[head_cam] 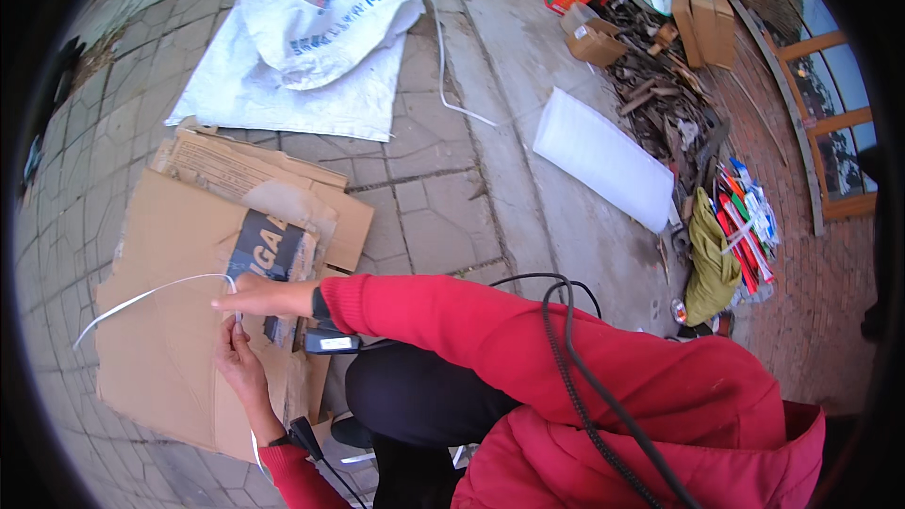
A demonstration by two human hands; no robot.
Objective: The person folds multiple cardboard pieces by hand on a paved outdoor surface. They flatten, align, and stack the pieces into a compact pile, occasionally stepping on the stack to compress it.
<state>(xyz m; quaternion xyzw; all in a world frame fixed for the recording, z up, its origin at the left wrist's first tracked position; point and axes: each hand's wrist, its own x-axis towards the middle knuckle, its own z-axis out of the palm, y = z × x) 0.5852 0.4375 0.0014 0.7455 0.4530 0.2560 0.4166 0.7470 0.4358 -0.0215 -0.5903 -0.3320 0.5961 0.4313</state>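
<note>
Flattened cardboard lies stacked on the paving in front of me, its dark printed panel near my hands. A thin white plastic strap arcs over the top sheet, one end loose towards the left. My right hand grips the strap above the cardboard, with the forefinger pointing left. Just below it in the picture, my left hand pinches the strap between thumb and fingers. More of the strap shows beside the left wrist, at the cardboard's lower edge. The stretch inside my fingers is partly hidden.
A white woven sack lies beyond the cardboard. Another white strap and a white foam sheet lie on the ground. Farther right are a wood scrap pile, small cardboard boxes and an olive bag. Black cables hang across my right arm.
</note>
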